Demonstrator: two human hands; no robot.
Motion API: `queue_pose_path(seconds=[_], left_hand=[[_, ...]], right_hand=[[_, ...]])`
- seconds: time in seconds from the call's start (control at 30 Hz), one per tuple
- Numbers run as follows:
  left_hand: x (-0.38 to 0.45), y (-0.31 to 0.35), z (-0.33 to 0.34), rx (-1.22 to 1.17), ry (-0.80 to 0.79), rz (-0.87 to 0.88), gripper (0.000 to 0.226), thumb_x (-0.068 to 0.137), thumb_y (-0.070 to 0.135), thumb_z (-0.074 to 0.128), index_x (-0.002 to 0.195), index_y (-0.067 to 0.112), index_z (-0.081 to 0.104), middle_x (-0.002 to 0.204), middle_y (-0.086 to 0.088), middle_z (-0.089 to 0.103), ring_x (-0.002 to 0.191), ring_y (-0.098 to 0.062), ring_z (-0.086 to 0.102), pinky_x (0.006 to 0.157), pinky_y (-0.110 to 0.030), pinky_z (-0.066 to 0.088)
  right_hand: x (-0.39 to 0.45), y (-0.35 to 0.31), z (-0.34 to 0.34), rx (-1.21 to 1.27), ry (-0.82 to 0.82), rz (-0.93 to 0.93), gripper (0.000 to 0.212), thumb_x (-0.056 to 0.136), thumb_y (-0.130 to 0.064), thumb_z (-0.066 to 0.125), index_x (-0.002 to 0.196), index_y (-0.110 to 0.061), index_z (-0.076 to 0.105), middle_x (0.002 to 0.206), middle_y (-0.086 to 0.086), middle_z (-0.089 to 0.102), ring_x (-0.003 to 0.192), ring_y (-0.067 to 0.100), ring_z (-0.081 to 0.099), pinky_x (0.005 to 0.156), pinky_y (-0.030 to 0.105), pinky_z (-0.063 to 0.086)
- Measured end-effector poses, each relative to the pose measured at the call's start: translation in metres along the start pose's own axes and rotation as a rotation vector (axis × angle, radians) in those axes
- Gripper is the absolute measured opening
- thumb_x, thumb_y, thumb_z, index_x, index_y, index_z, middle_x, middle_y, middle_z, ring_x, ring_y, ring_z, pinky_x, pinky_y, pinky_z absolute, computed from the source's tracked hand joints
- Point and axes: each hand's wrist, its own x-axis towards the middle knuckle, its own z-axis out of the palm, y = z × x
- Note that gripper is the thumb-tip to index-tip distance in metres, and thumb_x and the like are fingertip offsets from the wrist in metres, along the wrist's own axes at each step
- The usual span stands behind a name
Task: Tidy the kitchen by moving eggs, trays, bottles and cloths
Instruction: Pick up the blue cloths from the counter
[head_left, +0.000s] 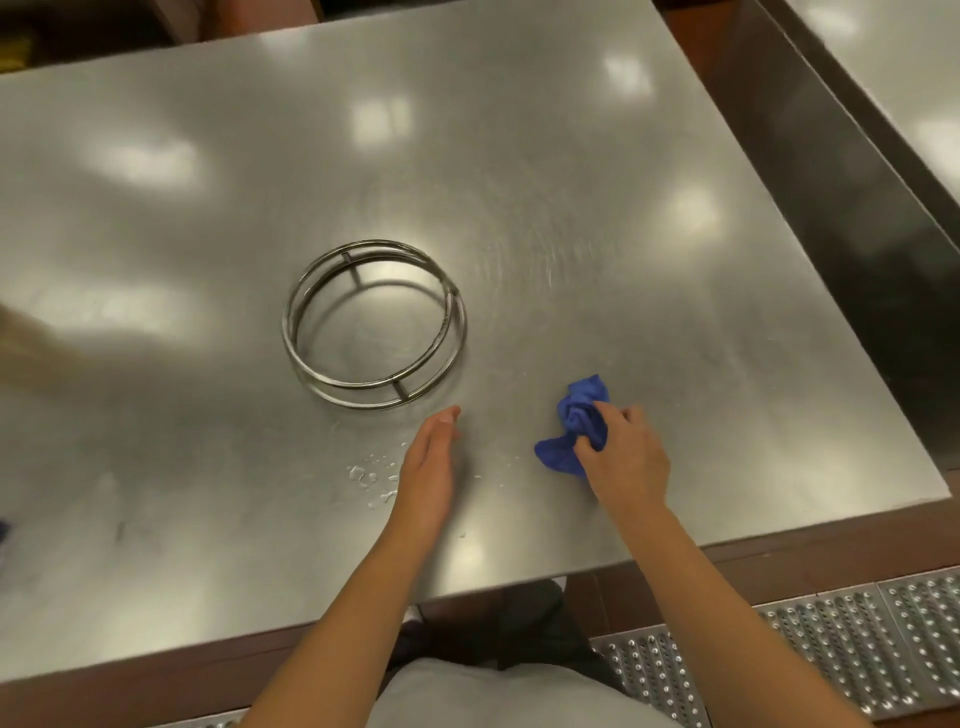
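The cloth (574, 428) is a deep, even blue with no pattern. The counter (519, 182) is brushed silver-grey steel, streaked with fine swirl marks and blotched with soft white light reflections; clear water drops (371, 475) glint near its front edge. The wire ring stand (374, 325) is dull, darkened silver. Beyond the counter's front edge, the floor is reddish brown, and a pale metal floor grate (810, 649) carries rows of round studs.

Brushed steel desk (571, 156), surface reflective with overhead light glare. A wire ring stand (374, 322) of two hoops joined by short struts rests near the centre. Water droplets (371, 475) lie near the front edge; a crumpled blue cloth (574, 426) lies just right of them.
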Motion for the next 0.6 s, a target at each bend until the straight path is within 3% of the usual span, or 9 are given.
queue_pose_path(seconds=[0.13, 0.23, 0.47, 0.6], left_hand=[[-0.01, -0.006, -0.048, -0.012, 0.035, 0.035, 0.037, 0.106, 0.041, 0.037, 0.134, 0.03, 0.06, 0.132, 0.016, 0.061, 0.127, -0.005, 0.054, 0.117, -0.043, 0.037], [-0.014, -0.013, -0.088, -0.018, 0.075, 0.053, 0.029, 0.107, 0.039, 0.037, 0.123, 0.038, 0.061, 0.124, 0.021, 0.062, 0.123, -0.001, 0.055, 0.116, -0.041, 0.038], [-0.024, -0.035, -0.18, -0.038, 0.143, 0.066, 0.038, 0.108, 0.04, 0.034, 0.135, 0.027, 0.058, 0.135, 0.013, 0.059, 0.13, -0.007, 0.051, 0.117, -0.043, 0.036], [-0.031, -0.042, -0.226, -0.035, 0.181, 0.062, 0.041, 0.108, 0.039, 0.034, 0.139, 0.023, 0.057, 0.14, 0.009, 0.057, 0.133, -0.009, 0.05, 0.118, -0.043, 0.034]], right_hand=[[-0.021, -0.038, 0.033, 0.004, -0.02, -0.057, 0.042, 0.087, -0.024, 0.068, 0.128, -0.019, 0.061, 0.097, 0.002, 0.047, 0.081, 0.019, 0.046, 0.068, 0.026, 0.033], [-0.037, -0.071, 0.056, 0.003, -0.042, -0.086, 0.042, 0.09, -0.026, 0.067, 0.131, -0.021, 0.059, 0.097, -0.002, 0.043, 0.082, 0.017, 0.046, 0.071, 0.025, 0.034], [-0.071, -0.149, 0.117, 0.027, -0.09, -0.169, 0.04, 0.09, -0.025, 0.066, 0.129, -0.019, 0.061, 0.104, 0.008, 0.053, 0.085, 0.018, 0.048, 0.074, 0.027, 0.037], [-0.096, -0.205, 0.156, 0.012, -0.165, -0.246, 0.046, 0.09, -0.028, 0.064, 0.135, -0.022, 0.058, 0.109, 0.01, 0.054, 0.092, 0.026, 0.056, 0.08, 0.035, 0.048]])
